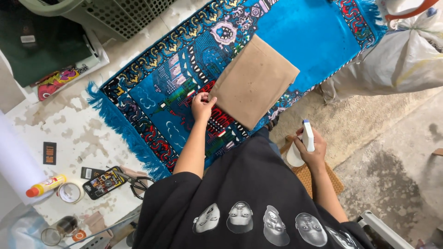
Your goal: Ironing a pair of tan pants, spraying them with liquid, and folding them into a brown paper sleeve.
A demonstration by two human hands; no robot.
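A folded tan cloth (254, 80) lies on a blue patterned rug with fringe (304, 37), spread over a worn white table. My left hand (202, 107) rests on the rug with its fingers closed, touching the cloth's near-left corner. My right hand (313, 148) is off the table's right side and grips a white spray bottle (305, 140) with a blue nozzle tip, held beside my hip.
On the table's left part lie a phone (104, 182), scissors (138, 184), a tape roll (70, 192), a yellow bottle with a red cap (46, 185) and a white roll (16, 161). A green laundry basket (120, 14) stands at the back, a white sack (401, 60) at the right.
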